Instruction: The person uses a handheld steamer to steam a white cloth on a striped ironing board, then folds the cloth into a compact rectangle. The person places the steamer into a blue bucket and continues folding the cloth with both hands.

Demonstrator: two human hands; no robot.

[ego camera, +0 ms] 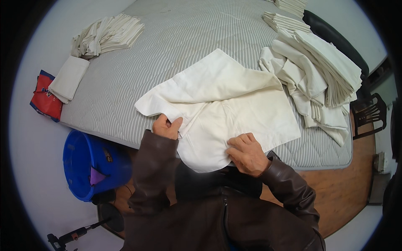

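A cream-white cloth lies partly spread and partly folded over itself on a striped mattress. Its near edge droops over the mattress's front edge. My left hand pinches the cloth's left edge between thumb and fingers. On the near right part of the same cloth, my right hand rests with its fingers curled; its thumb and index finger seem to grip the fabric edge.
At right sits a heap of folded white cloths, with a smaller stack behind. Another cloth pile lies far left. A folded cloth leans on a red bag. A blue bucket stands lower left, a dark chair right.
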